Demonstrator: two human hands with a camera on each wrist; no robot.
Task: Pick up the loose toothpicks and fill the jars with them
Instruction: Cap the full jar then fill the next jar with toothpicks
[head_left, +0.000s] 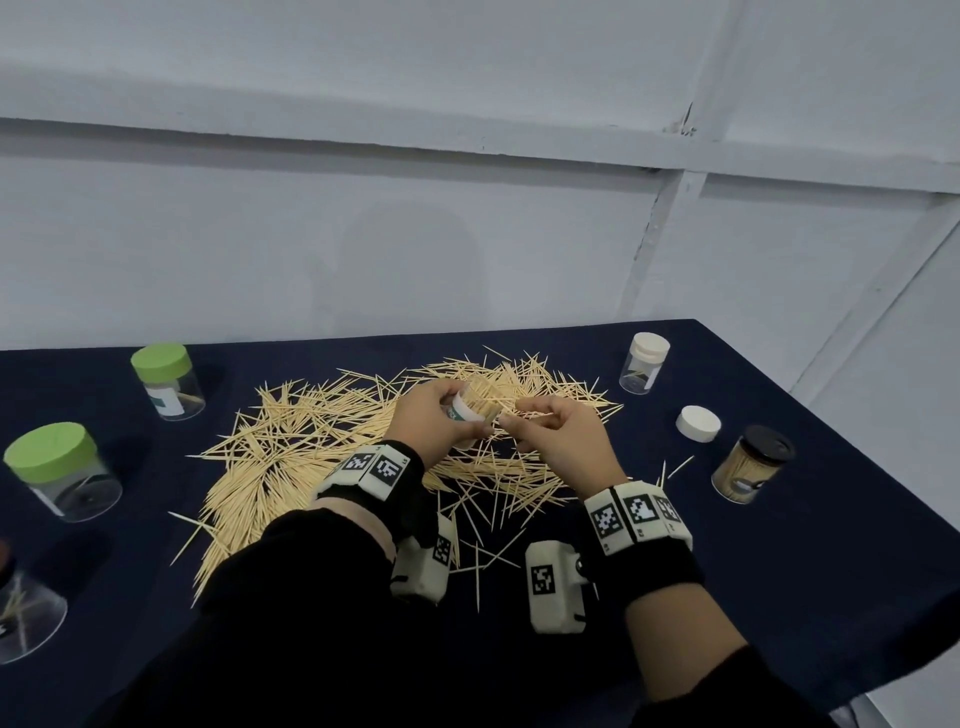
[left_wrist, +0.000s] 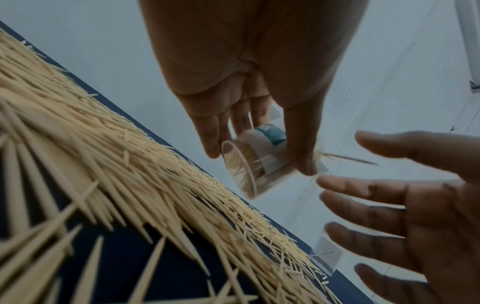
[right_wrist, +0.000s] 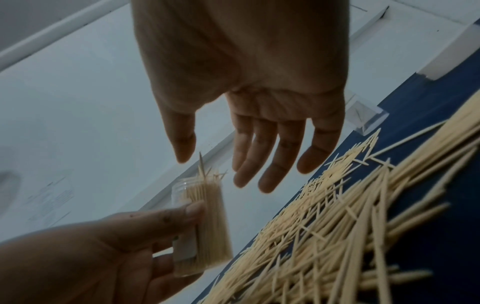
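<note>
The left hand (head_left: 434, 415) grips a clear jar (head_left: 475, 405) packed with toothpicks, tilted above the loose toothpick pile (head_left: 291, 447) on the dark bench (head_left: 779, 571). The right hand (head_left: 563, 434) hovers just beside the jar's mouth, its fingers (right_wrist: 262, 164) loosely spread, holding nothing.

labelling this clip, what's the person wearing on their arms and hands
Black long sleeves on both arms. Each wrist carries a black band with white blocks printed with black square markers, plus a white boxy camera unit under it. The left hand and right hand are bare, without gloves.
</note>
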